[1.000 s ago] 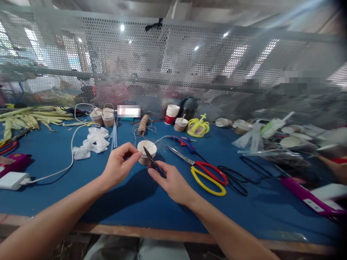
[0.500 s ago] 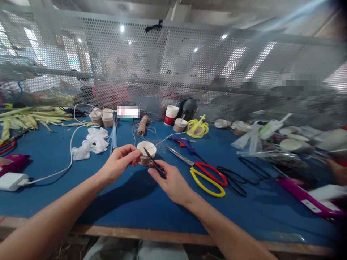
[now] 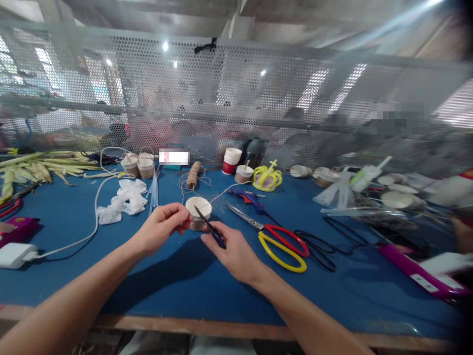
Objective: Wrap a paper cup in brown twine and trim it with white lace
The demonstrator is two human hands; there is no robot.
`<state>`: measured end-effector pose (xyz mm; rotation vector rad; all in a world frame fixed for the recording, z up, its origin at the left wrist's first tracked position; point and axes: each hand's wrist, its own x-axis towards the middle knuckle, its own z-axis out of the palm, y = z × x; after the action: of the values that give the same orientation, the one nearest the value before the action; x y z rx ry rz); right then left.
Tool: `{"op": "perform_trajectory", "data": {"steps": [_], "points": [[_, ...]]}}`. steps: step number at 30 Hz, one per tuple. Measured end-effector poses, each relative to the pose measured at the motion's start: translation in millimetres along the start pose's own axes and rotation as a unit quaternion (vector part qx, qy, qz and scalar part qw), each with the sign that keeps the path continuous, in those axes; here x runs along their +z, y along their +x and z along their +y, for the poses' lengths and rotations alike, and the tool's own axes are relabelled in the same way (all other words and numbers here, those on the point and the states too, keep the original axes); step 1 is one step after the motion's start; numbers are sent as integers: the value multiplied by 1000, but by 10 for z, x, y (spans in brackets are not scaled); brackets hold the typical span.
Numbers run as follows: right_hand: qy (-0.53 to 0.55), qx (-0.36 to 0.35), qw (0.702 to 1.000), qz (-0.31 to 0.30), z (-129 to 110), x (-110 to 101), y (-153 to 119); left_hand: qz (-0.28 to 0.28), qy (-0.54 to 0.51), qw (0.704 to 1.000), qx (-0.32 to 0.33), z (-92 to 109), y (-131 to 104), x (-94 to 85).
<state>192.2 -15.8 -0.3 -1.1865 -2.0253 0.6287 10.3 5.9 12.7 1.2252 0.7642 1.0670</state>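
Below the centre stands a small white paper cup (image 3: 199,204) with a brownish band around its side. A thin whitish string (image 3: 223,191) runs from the back right over the cup toward my left hand (image 3: 168,223). That hand is closed in a pinch at the cup's left side, its fingertips on the string's end, which is mostly hidden. In my right hand (image 3: 232,245) is a slim dark pointed tool, perhaps small scissors (image 3: 207,223); its tip reaches over the cup by the string. My fingers cover its handle.
Large scissors (image 3: 279,241) with red and yellow handles lie to the right, near a blue glue gun (image 3: 247,197). Behind are a twine roll (image 3: 193,175), stacked cups (image 3: 231,160) and a yellow crown-shaped piece (image 3: 266,178). A white cable (image 3: 96,202) curves on the left.
The view has tilted up slightly, so the table things sit a little lower. Both hands keep nearly the same pose at the cup.
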Motion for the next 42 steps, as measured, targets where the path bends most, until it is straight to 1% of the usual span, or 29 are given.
{"op": "perform_trajectory", "data": {"steps": [2,5,8,10,12,15,16,18,21,23,25,27,29,31,34,37,40,42], "points": [[-2,1,1000,-1,0,-2,4,4,91,995,34,15,-5,-27],[-3,0,1000,-5,-4,0,4,0,230,970,82,48,-25,-57],[-2,1,1000,-9,-12,-1,1,-18,272,957,100,80,-46,-64],[-2,2,1000,-10,-19,-5,0,-24,268,958,99,87,-53,-63],[-1,1,1000,-10,-26,-14,1,-26,226,971,79,79,-51,-62],[1,-1,1000,-9,-35,-25,4,-39,116,992,20,60,-36,-70],[0,-2,1000,-10,-37,-26,5,-44,86,995,-1,54,-29,-75],[-2,-5,1000,-16,-38,-22,4,-54,56,997,-27,48,-17,-86],[-7,-7,1000,-30,-32,-4,2,-59,79,995,-25,48,-2,-97],[-15,-5,999,-39,-25,5,6,-41,119,992,-12,57,8,-109],[-28,1,999,-44,-18,-1,14,-4,160,987,4,76,25,-140],[-59,13,997,-46,-16,-25,23,53,178,982,28,100,51,-190],[-110,23,992,-61,-19,-60,25,105,172,978,50,119,83,-245],[-169,26,981,-93,-25,-90,16,130,158,977,59,122,109,-282],[-251,24,956,-150,-18,-96,-11,120,146,981,51,95,122,-277],[-300,25,939,-168,15,-71,-34,98,148,983,42,56,113,-230],[-309,23,937,-160,47,-82,-36,73,163,983,41,33,102,-206],[-272,18,950,-153,45,-128,-20,58,175,982,42,26,97,-207]]}}
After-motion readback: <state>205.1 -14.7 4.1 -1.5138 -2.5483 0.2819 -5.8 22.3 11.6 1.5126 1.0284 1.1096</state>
